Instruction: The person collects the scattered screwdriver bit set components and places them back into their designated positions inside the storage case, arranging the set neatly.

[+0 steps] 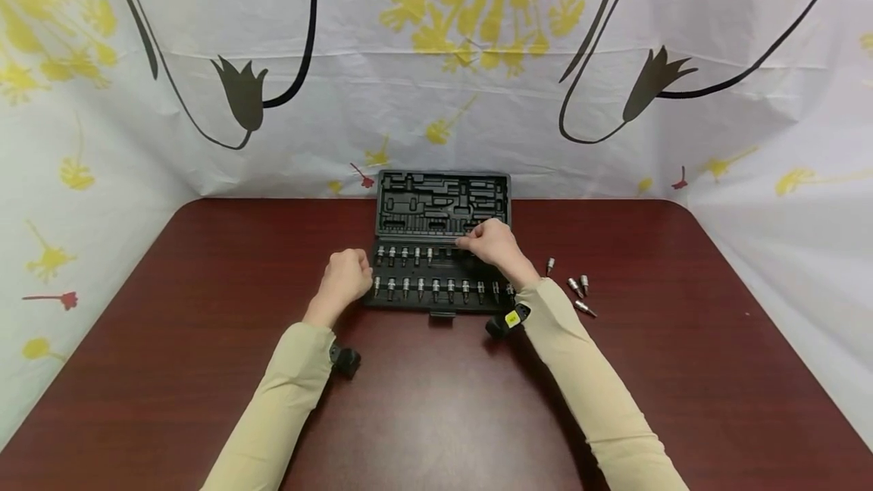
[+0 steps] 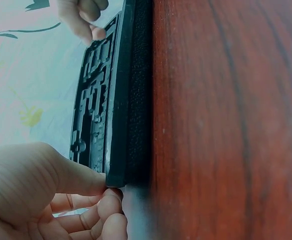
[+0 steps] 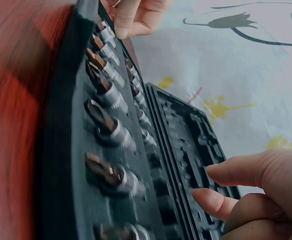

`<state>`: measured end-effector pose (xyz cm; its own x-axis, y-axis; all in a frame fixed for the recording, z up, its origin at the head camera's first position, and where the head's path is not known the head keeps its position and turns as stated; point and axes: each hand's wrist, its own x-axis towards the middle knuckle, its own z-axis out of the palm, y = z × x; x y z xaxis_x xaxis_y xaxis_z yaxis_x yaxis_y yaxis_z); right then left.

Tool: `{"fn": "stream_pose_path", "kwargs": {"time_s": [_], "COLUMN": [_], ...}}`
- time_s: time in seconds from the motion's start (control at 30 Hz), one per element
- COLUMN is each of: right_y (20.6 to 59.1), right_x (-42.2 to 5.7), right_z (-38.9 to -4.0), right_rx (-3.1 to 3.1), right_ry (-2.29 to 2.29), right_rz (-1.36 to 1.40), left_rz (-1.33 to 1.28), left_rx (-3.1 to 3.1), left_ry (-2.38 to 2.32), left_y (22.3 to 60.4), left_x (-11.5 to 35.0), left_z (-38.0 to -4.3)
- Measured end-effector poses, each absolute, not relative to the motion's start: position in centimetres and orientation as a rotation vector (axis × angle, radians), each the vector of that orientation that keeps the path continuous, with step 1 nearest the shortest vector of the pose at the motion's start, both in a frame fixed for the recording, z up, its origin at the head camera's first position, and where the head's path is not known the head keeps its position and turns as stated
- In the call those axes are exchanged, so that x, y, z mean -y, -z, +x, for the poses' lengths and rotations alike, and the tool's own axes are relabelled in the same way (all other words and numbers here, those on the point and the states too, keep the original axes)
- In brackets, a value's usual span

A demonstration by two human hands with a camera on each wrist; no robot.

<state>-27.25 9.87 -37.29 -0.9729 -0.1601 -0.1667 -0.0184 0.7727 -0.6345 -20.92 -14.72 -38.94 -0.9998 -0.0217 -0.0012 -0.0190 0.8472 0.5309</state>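
An open black bit socket case (image 1: 443, 314) lies flat with its moulded lid (image 1: 409, 203) folded back. Several silver bit sockets (image 3: 122, 181) fill its front row. More bit sockets (image 1: 405, 254) occupy the left part of the back row, with bare slots (image 3: 161, 194) beside them. My left hand (image 1: 345, 276) grips the case's left edge, thumb on top and fingers curled at its side. Over the right part of the back row is my right hand (image 1: 492, 241); its thumb and index finger are apart with nothing between them, the other fingers bent.
Several loose bit sockets (image 1: 574, 286) lie on the dark red table (image 1: 436, 400) to the right of the case, near my right sleeve (image 1: 580, 362). A white patterned cloth (image 1: 436, 97) hangs behind the table's back edge and along both sides.
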Motion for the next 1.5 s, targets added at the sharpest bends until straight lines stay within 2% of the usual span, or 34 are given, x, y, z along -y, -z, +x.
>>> {"fn": "stream_pose_path", "kwargs": {"time_s": [0.4,1.1,1.5], "right_y": [37.4,37.1,37.1], "right_x": [-13.0,-19.8,-22.4], "right_z": [-26.1,-24.2,-23.1], "right_rx": [-2.846,-2.878,-2.967], "right_ry": [1.022,0.973,0.917], "right_rz": [-0.175,-0.026,-0.043], "left_rz": [0.01,-0.003,-0.037], "left_rx": [3.007,3.008,2.998], "left_ry": [0.874,0.868,0.848], "left_y": [38.8,38.9,39.0], "left_x": [14.7,14.7,14.7], "left_z": [-20.8,-20.9,-20.8]}}
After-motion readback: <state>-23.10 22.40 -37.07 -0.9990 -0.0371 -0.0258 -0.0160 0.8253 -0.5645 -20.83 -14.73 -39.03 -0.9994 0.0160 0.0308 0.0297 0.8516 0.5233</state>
